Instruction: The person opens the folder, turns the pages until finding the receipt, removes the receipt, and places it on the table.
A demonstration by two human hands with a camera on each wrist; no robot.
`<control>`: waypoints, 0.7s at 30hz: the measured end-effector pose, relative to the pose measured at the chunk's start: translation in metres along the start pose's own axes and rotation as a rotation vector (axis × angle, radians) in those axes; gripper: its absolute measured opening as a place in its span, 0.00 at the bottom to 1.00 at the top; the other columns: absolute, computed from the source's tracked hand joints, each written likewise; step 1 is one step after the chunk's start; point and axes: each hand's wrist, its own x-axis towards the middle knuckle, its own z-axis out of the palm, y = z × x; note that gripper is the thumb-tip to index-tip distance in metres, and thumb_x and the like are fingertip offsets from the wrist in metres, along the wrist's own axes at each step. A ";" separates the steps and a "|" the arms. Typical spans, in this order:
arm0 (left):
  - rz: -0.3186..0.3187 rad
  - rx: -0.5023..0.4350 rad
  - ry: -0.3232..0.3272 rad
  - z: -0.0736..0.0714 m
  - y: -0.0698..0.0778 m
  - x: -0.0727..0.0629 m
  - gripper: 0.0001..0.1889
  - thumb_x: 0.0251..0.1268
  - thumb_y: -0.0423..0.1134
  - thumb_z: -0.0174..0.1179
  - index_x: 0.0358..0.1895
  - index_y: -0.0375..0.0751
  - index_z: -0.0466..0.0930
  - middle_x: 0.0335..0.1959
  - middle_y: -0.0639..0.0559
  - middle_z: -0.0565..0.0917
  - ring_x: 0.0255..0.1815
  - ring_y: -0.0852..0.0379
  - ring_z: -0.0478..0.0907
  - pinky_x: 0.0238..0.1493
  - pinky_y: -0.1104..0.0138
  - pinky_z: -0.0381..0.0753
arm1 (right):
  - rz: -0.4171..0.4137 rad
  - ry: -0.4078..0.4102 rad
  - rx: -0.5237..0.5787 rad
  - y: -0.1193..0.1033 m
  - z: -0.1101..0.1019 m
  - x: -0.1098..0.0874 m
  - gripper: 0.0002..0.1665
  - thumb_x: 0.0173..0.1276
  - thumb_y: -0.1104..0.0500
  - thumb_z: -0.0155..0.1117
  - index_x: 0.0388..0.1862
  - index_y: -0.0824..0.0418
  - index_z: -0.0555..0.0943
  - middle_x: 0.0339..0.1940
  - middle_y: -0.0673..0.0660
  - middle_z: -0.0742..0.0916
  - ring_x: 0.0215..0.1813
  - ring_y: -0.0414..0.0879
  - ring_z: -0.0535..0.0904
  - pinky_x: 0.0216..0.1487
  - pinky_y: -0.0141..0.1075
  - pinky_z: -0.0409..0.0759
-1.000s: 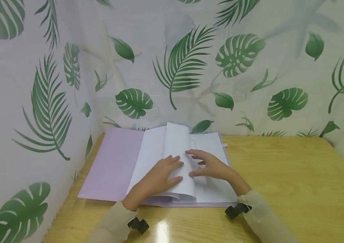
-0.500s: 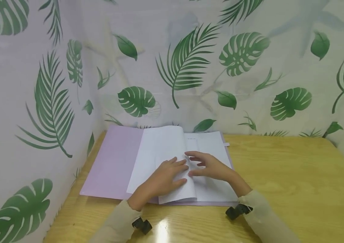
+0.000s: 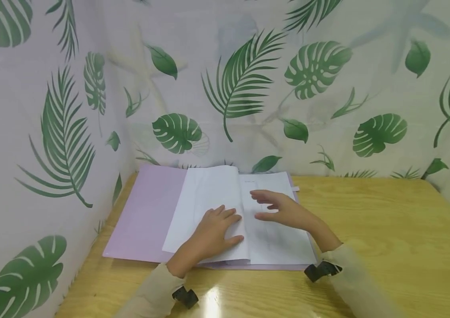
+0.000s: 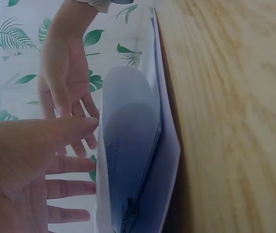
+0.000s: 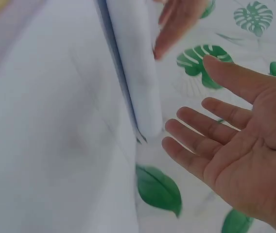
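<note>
A lilac folder (image 3: 145,212) lies spread on the table with white paper sheets inside. My left hand (image 3: 216,232) rests with fingers extended on the turned sheets (image 3: 209,185), which bulge in a curve over the folder's middle. In the left wrist view, the curved sheet (image 4: 128,107) arches above the lilac cover, and a small dark piece (image 4: 128,211) shows in the fold. Over the right-hand page (image 3: 272,247) hovers my right hand (image 3: 286,212), its fingers spread and holding nothing. From the right wrist view, that palm (image 5: 247,150) is apart from the paper.
The wooden table (image 3: 380,229) extends to the right of the folder. A leaf-patterned cloth (image 3: 249,88) hangs behind the table and along its left side. A small white tab (image 3: 295,189) sticks out from the folder's right edge.
The raised, curling sheets have settled flatter to the left under my left hand. My right hand has lifted and shifted right, away from the sheets' fold.
</note>
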 end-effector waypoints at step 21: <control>-0.066 0.063 0.038 0.003 -0.003 0.000 0.33 0.67 0.50 0.66 0.72 0.40 0.71 0.76 0.40 0.68 0.79 0.35 0.61 0.74 0.37 0.64 | 0.118 0.123 -0.136 0.049 -0.072 -0.001 0.39 0.74 0.61 0.64 0.75 0.77 0.62 0.75 0.78 0.68 0.73 0.75 0.66 0.69 0.64 0.72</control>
